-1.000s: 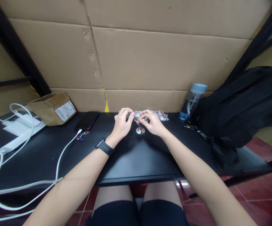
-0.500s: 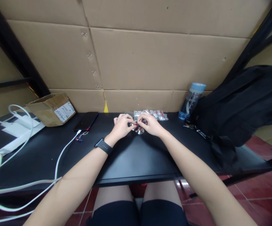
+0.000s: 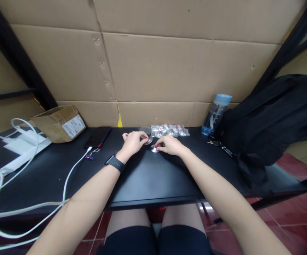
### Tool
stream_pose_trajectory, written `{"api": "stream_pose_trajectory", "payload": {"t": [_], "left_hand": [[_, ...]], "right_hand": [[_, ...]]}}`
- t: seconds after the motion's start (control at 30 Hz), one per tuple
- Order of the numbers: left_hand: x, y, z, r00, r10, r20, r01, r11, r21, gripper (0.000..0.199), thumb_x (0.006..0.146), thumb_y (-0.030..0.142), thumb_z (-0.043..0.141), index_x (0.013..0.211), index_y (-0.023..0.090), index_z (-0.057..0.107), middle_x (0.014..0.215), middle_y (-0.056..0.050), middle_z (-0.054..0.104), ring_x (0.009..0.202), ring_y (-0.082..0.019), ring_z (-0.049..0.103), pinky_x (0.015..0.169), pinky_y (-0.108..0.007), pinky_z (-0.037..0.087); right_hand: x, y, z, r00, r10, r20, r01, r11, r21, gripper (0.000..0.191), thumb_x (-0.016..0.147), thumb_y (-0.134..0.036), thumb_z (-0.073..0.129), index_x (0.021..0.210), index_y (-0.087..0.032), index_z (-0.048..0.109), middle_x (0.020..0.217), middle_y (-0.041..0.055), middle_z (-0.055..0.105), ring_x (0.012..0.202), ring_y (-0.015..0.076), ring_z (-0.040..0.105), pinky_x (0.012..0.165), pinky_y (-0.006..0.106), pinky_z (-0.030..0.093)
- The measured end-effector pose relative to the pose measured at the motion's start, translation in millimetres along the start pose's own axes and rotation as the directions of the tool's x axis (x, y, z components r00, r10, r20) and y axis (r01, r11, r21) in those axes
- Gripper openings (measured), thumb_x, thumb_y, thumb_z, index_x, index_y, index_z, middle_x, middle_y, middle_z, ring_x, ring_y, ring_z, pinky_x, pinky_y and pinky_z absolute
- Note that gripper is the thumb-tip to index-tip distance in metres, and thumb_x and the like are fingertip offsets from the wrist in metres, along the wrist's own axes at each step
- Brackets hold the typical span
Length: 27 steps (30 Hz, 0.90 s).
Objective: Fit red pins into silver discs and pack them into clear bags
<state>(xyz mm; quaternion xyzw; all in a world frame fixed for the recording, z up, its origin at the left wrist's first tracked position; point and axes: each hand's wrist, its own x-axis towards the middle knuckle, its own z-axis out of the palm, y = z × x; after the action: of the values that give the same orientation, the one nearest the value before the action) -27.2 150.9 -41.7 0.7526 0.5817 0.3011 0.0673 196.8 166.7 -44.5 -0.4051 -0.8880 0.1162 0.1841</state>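
Observation:
Small shiny round metal discs, each with a red part at its centre, are in both hands; they resemble small cymbals. My left hand (image 3: 134, 142), with a dark watch at the wrist, is closed in a pinch on the red part of one metal disc (image 3: 149, 141), which is tilted. My right hand (image 3: 169, 144) pinches the red part of a second metal disc (image 3: 154, 149), nearer to me and low over the black tabletop. A narrow gap separates the two discs. Behind the hands lie clear plastic packets (image 3: 169, 131) holding several similar discs with red parts.
A clear bag (image 3: 144, 130) lies near the packets. On the left are a phone (image 3: 97, 137) on a white cable, an open cardboard box (image 3: 59, 122) and a white power strip (image 3: 23, 150). A water bottle (image 3: 217, 115) and black backpack (image 3: 272, 113) stand right. Cardboard (image 3: 169, 67) walls the back.
The hands have drawn apart, and the discs that were together between the fingers are now separate. My left hand went slightly left; the right disc sits a little nearer to me.

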Motion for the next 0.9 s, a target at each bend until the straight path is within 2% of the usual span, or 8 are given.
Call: {"api": "stream_pose_trajectory", "payload": {"t": [0.07,0.3,0.47,0.53,0.63,0.73,0.83,0.9], "left_hand": [[0.2,-1.1,0.9,1.0,-0.003,-0.004,0.003,1.0,-0.002,0.01,0.087,0.034,0.068,0.085,0.031,0.077,0.094,0.001,0.081,0.098,-0.026,0.069,0.093,-0.043,0.026],[-0.2,-1.5,0.5,1.0,-0.026,0.008,0.026,1.0,-0.009,0.012,0.086,0.037,0.067,0.084,0.03,0.076,0.096,-0.001,0.081,0.101,-0.027,0.069,0.094,-0.043,0.027],[-0.3,-1.9,-0.5,1.0,-0.025,0.011,0.025,1.0,-0.008,0.011,0.085,0.036,0.067,0.083,0.03,0.076,0.094,0.0,0.081,0.1,-0.027,0.069,0.095,-0.044,0.027],[-0.4,-1.2,-1.0,0.999,-0.033,0.012,0.033,0.999,-0.01,0.01,0.085,0.036,0.068,0.083,0.03,0.076,0.095,0.0,0.081,0.1,-0.027,0.069,0.095,-0.044,0.028],[-0.8,1.1,-2.9,0.998,-0.057,0.018,0.057,0.998,-0.017,0.01,0.084,0.037,0.069,0.084,0.03,0.076,0.095,0.0,0.081,0.1,-0.027,0.07,0.097,-0.045,0.029],[-0.3,3.4,-4.2,0.994,-0.102,0.04,0.105,0.992,-0.067,0.011,0.084,0.039,0.07,0.087,0.031,0.077,0.092,0.001,0.081,0.1,-0.027,0.071,0.1,-0.046,0.033],[1.6,4.0,-2.5,0.991,-0.124,0.049,0.131,0.972,-0.193,0.016,0.085,0.044,0.071,0.092,0.031,0.076,0.094,0.0,0.081,0.101,-0.027,0.072,0.099,-0.044,0.04],[3.2,3.4,0.5,0.993,-0.116,0.027,0.118,0.95,-0.288,0.02,0.085,0.047,0.072,0.093,0.03,0.076,0.097,-0.001,0.081,0.102,-0.026,0.073,0.097,-0.041,0.045]], "right_hand": [[-0.6,-1.8,0.2,1.0,-0.012,-0.009,0.012,1.0,-0.006,0.014,0.086,-0.02,0.071,0.091,-0.027,0.081,0.089,0.0016,0.078,0.081,0.0189,0.069,0.067,0.026,0.043],[-0.3,-3.1,2.1,0.999,-0.045,-0.015,0.045,0.999,0.029,0.014,0.085,-0.021,0.073,0.094,-0.027,0.081,0.089,0.0013,0.077,0.078,0.0172,0.066,0.064,0.025,0.039],[0.8,-1.0,4.6,0.992,-0.127,0.011,0.126,0.99,0.071,0.017,0.085,-0.018,0.073,0.098,-0.027,0.08,0.096,0.0015,0.076,0.079,0.016,0.066,0.069,0.025,0.043],[1.1,-0.2,5.5,0.994,-0.112,0.005,0.112,0.992,0.058,0.016,0.086,-0.016,0.071,0.094,-0.027,0.08,0.094,0.002,0.077,0.08,0.0167,0.067,0.07,0.025,0.043],[2.1,0.3,6.0,0.998,-0.027,-0.055,0.031,0.997,0.066,0.012,0.086,-0.016,0.07,0.089,-0.024,0.079,0.083,0.0022,0.076,0.075,0.017,0.066,0.068,0.026,0.043],[4.4,-0.1,6.2,0.987,0.064,-0.146,-0.022,0.963,0.27,0.009,0.087,-0.017,0.067,0.086,-0.019,0.076,0.076,0.0019,0.074,0.066,0.015,0.065,0.066,0.026,0.046],[7.2,-1.8,7.1,0.96,0.174,-0.22,-0.013,0.812,0.583,0.008,0.088,-0.023,0.066,0.087,-0.016,0.071,0.081,0.0036,0.074,0.064,0.014,0.067,0.065,0.026,0.052],[8.5,-3.7,8.2,0.945,0.235,-0.229,-0.001,0.699,0.715,0.013,0.087,-0.029,0.069,0.089,-0.016,0.069,0.086,0.0052,0.075,0.068,0.0154,0.071,0.062,0.025,0.053]]}}
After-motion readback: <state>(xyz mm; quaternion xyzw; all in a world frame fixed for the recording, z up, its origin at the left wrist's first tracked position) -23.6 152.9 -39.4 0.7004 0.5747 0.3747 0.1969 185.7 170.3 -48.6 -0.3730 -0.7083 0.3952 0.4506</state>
